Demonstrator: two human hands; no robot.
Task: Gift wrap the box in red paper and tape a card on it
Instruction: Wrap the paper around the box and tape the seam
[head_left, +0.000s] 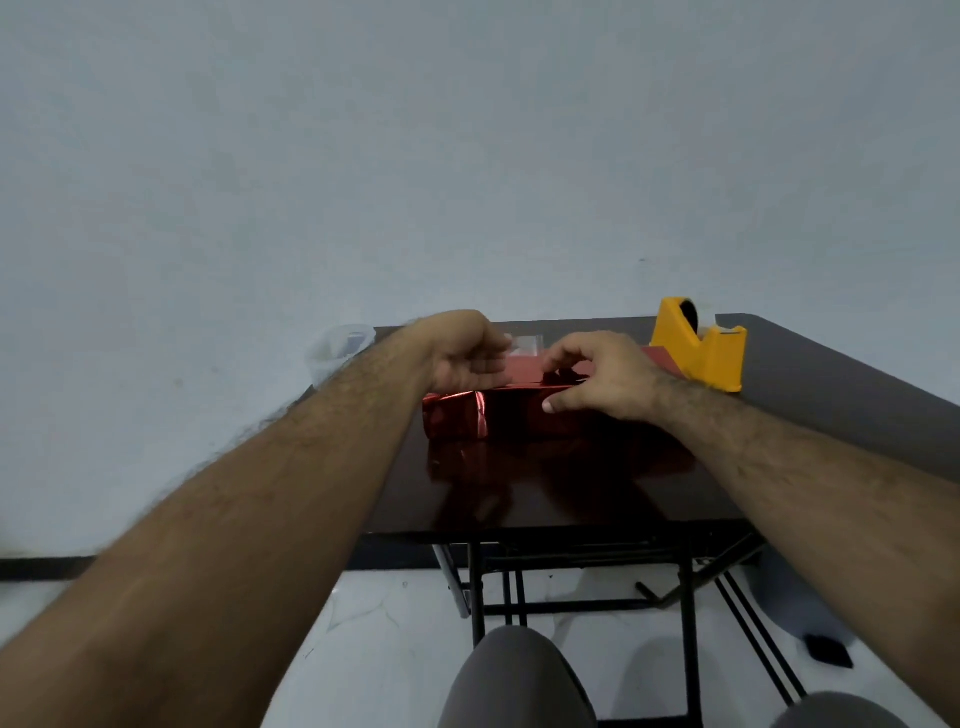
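Box: the box (483, 415), already covered in shiny red paper, lies on the dark table (571, 499) near its far edge, long side towards the person; its left end shows folded, creased paper flaps
Red paper: a flat red sheet or flap (524, 370) shows on top of the box between the two hands, and a further strip of red (662, 358) lies just beside the tape dispenser
Left hand: the left hand (462, 358) sits over the top left of the box, fingers curled inward; it seems to press or pinch the paper at the top edge, but motion blur hides the fingertips, so I cannot tell whether it grips anything
Right hand: the right hand (602, 379) rests on the top right of the box; the forefinger and nearby fingers curl down and pinch a small dark-red fold of paper on the top face, while the thumb presses against the near side of the box
Tape dispenser: a yellow tape dispenser (698, 351) stands upright on the table's far right, behind the right hand and apart from it
Plastic container: a clear plastic container (337, 353) sits at the table's far left corner, behind the left forearm
Clear item: something small and transparent (527, 343) lies behind the box, too blurred to identify
Table reflection: the glossy top mirrors the red box in front of it
Person: grey-clad knees (514, 675) show below the table edge
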